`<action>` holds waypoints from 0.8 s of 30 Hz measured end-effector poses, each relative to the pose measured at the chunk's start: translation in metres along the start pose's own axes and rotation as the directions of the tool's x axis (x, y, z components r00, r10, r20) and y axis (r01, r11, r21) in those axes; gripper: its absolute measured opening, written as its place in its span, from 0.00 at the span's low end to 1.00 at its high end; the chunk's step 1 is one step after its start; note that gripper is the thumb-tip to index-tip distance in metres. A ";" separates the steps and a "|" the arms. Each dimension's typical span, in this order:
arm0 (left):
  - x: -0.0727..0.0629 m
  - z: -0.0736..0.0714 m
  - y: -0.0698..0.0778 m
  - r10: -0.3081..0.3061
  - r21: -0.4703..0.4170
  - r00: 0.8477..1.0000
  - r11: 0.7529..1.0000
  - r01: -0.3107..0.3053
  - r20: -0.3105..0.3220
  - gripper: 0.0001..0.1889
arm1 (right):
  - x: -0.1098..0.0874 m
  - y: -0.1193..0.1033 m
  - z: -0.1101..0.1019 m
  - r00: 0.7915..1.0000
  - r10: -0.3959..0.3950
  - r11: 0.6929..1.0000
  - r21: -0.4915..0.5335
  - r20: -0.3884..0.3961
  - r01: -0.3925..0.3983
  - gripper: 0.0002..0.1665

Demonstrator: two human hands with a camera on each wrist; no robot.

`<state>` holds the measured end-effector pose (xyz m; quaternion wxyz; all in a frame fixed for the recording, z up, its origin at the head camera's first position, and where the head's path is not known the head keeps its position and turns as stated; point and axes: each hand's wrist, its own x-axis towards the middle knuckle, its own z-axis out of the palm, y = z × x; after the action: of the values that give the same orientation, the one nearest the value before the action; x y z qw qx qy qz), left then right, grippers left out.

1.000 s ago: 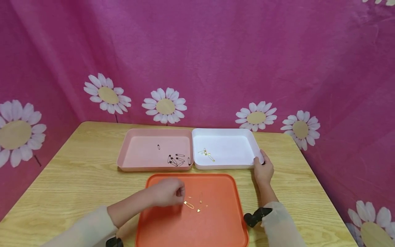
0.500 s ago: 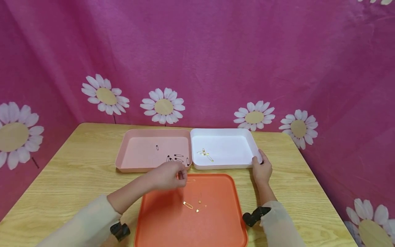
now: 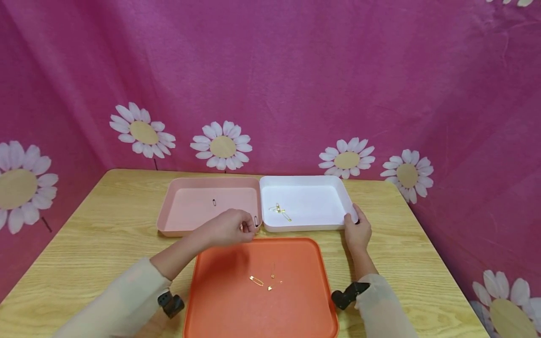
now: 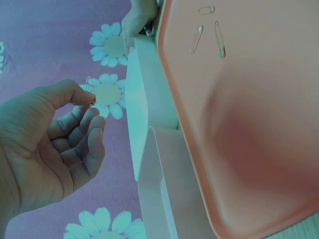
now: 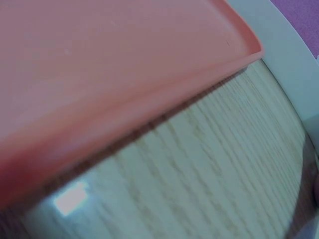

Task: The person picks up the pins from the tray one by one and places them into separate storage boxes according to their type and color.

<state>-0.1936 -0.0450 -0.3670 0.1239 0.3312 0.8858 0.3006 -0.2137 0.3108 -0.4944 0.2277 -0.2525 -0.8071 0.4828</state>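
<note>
My left hand (image 3: 230, 227) is over the front edge of the pink tray (image 3: 166, 213), hiding part of its inside. In the left wrist view its thumb and forefinger pinch a gold safety pin (image 4: 90, 89), which points upward. My right hand (image 3: 358, 232) grips the white tray (image 3: 313, 228) at its front right corner, thumb over the rim. Three gold safety pins (image 3: 256, 281) lie on the orange tray (image 3: 296, 314). Several more gold safety pins (image 3: 278, 210) sit in the white tray. Black safety pins (image 3: 214, 203) show in the pink one.
The pink and white trays stand side by side on the wooden table (image 3: 101, 234), behind the orange tray. A magenta curtain (image 3: 279, 84) with daisies surrounds the table. Black wrist cameras (image 3: 350, 295) sit at both sleeves.
My left hand has lifted a gold safety pin from the orange tray and moved away from me to the pink tray's front edge. My right hand has stayed on the white tray.
</note>
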 end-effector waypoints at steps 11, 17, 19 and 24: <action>0.013 -0.006 -0.003 -0.003 -0.023 0.999 1.000 0.002 -0.050 0.04 | 0.000 0.000 0.001 1.000 -0.002 1.000 0.001 0.001 0.002 0.27; 0.021 -0.009 -0.003 -0.041 -0.022 0.996 0.999 0.039 -0.077 0.05 | 0.001 0.000 0.001 1.000 -0.008 1.000 0.003 0.003 0.008 0.27; 0.023 -0.008 -0.003 -0.071 -0.039 0.995 0.997 0.068 -0.074 0.06 | 0.001 0.001 0.001 1.000 -0.010 1.000 0.002 0.002 0.010 0.27; 0.027 -0.007 -0.005 -0.110 -0.081 0.992 0.991 0.105 -0.058 0.07 | 0.001 0.002 0.001 1.000 -0.013 1.000 -0.003 0.004 0.013 0.27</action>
<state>-0.2193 -0.0335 -0.3650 0.1250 0.2682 0.8934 0.3380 -0.2152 0.3118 -0.4963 0.2287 -0.2465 -0.8098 0.4808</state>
